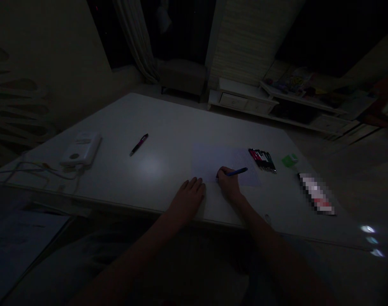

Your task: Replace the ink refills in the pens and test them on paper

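My right hand (228, 183) is closed around a blue pen (236, 172), its tip end down at a sheet of paper (209, 159) on the white table (168, 123). Faint lines of marks show on the sheet's right part, too dim to read. My left hand (190, 193) lies flat near the sheet's lower left corner, fingers stretched out and holding nothing. Just right of the paper, several pens (263, 160) with red, black and green parts lie side by side. Farther left, a dark pen (139, 144) with a reddish middle rests alone.
A white box-shaped device (82, 148) with cables stands at the table's left. On the right are a green item (290, 160) and a phone (316, 193) with a blurred screen. Papers (24, 242) lie below the left edge. A low white cabinet (241, 100) stands beyond; the room is dim.
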